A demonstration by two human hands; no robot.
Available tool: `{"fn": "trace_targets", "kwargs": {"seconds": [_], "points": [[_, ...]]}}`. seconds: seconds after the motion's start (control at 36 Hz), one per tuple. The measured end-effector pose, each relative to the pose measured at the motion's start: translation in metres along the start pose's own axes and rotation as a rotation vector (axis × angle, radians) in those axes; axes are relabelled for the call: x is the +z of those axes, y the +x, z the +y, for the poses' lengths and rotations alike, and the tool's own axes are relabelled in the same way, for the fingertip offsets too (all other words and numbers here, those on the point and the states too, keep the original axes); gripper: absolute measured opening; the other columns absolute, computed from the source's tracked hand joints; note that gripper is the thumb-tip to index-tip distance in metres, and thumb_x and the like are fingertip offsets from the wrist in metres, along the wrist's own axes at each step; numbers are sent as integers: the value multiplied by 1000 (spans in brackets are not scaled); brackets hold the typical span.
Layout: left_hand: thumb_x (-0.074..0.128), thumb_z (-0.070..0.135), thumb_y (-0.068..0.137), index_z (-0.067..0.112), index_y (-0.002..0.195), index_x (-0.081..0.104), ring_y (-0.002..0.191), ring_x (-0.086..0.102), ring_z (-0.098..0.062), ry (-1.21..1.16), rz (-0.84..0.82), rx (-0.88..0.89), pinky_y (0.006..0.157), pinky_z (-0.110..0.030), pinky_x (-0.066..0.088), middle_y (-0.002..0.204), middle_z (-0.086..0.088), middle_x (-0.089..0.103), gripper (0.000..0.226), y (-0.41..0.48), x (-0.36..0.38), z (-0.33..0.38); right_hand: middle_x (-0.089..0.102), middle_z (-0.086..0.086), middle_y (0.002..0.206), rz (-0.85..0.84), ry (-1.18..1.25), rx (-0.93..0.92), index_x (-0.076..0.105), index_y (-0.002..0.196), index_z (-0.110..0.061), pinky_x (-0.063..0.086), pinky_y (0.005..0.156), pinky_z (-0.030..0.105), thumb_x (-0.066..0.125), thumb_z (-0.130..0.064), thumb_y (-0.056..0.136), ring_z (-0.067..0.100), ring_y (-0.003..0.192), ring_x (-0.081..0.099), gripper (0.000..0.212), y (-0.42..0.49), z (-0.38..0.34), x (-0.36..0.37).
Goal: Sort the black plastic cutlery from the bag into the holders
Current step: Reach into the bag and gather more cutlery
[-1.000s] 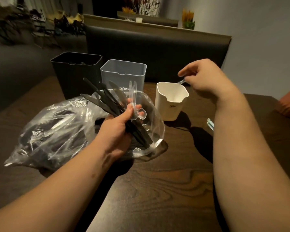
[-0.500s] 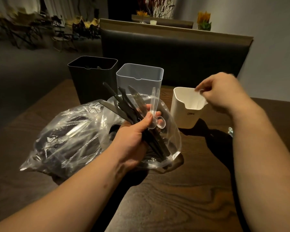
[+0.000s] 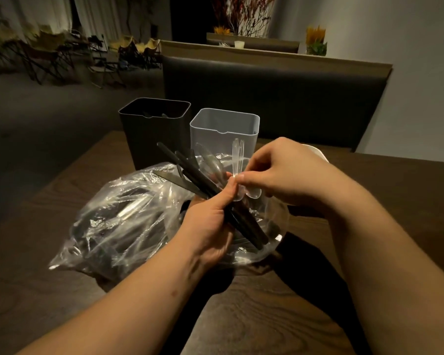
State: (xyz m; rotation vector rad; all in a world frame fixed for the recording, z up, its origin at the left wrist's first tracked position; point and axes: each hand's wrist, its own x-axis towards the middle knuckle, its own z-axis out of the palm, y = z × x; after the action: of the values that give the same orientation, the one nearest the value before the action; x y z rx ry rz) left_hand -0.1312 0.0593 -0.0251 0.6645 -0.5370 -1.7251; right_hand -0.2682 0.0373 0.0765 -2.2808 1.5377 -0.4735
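Note:
My left hand [image 3: 210, 224] grips a fanned bunch of black plastic cutlery [image 3: 190, 175] together with clear spoons [image 3: 237, 155], held above the clear plastic bag [image 3: 128, 216] on the table. My right hand [image 3: 280, 172] pinches the clear spoons just above my left thumb. Behind the bag stand a black holder [image 3: 151, 131] and a grey holder [image 3: 223, 131]. Only the rim of a white holder [image 3: 318, 152] shows behind my right hand.
The dark wooden table [image 3: 267, 316] carries everything. A dark padded bench back [image 3: 267, 93] runs behind the holders. Folding chairs [image 3: 49, 55] stand on the floor at the far left.
My right hand left the white holder and came left to the bunch, where it now pinches the clear spoons. The view has shifted, so everything sits further right.

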Motion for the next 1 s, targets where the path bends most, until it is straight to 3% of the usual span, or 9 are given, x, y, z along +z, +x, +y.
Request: {"fn": "trace_targets", "kwargs": {"seconds": [0.08, 0.17, 0.25, 0.39, 0.5, 0.58, 0.72, 0.86, 1.0], "points": [[71, 23, 83, 1, 117, 71, 97, 72, -25, -11, -10, -6, 97, -47, 54, 107, -16, 73, 41, -2, 2, 3, 71, 2, 70, 60, 181, 62, 74, 77, -15, 45, 44, 15, 76, -37, 84, 7, 52, 61, 23, 2, 4, 4], [71, 21, 81, 2, 121, 69, 83, 72, -19, -28, 12, 15, 82, -39, 55, 97, -11, 73, 44, -2, 2, 5, 70, 1, 70, 99, 320, 95, 74, 78, -13, 44, 47, 15, 79, -33, 82, 2, 55, 60, 21, 4, 6, 9], [73, 22, 83, 3, 122, 69, 99, 72, -25, -7, 5, 24, 90, -47, 55, 111, -15, 73, 44, -1, 0, 3, 71, 1, 79, 180, 315, 118, 72, 84, -15, 52, 60, 25, 80, -36, 81, 11, 71, 65, 23, 8, 9, 16], [74, 26, 82, 4, 120, 71, 102, 70, -29, 28, -2, 10, 98, -52, 54, 113, -20, 71, 44, -3, 2, 1, 74, -7, 82, 146, 367, 66, 78, 90, -24, 52, 61, 18, 73, -27, 89, 5, 76, 68, 6, 8, 4, 24], [72, 24, 83, 9, 116, 72, 88, 72, -21, 35, 15, 39, 80, -40, 57, 95, -8, 75, 37, -4, 3, 1, 75, -2, 76, 148, 542, 76, 80, 86, -19, 55, 60, 18, 77, -23, 86, 7, 68, 68, 5, 9, 0, 28], [72, 22, 82, 7, 121, 69, 97, 74, -29, 52, 19, 59, 84, -46, 59, 106, -14, 75, 42, -5, 4, 1, 71, 2, 70, 102, 696, 164, 78, 79, -14, 46, 50, 18, 79, -19, 84, 7, 63, 64, 7, 11, 3, 33], [76, 27, 79, 4, 125, 66, 107, 71, -34, 37, 28, 59, 98, -53, 53, 117, -20, 72, 53, -6, 8, 0, 76, 14, 88, 146, 951, 201, 71, 81, -7, 63, 77, 41, 65, -12, 95, 31, 87, 74, 16, 16, 2, 36], [69, 16, 85, 16, 85, 79, 68, 68, -15, -33, -15, 81, 59, -29, 57, 85, -7, 73, 9, -2, 6, -4, 78, 2, 84, 222, 1061, 184, 60, 99, -9, 56, 87, 45, 48, -16, 105, 24, 85, 76, 15, 16, 4, 20], [67, 4, 87, 14, 95, 70, 63, 68, -14, -24, -7, 103, 56, -28, 55, 86, -8, 74, 13, -4, 9, -2, 73, 7, 86, 280, 1236, 236, 62, 103, -11, 63, 72, 47, 44, -15, 106, 28, 85, 75, 19, 9, 12, -6]]}}
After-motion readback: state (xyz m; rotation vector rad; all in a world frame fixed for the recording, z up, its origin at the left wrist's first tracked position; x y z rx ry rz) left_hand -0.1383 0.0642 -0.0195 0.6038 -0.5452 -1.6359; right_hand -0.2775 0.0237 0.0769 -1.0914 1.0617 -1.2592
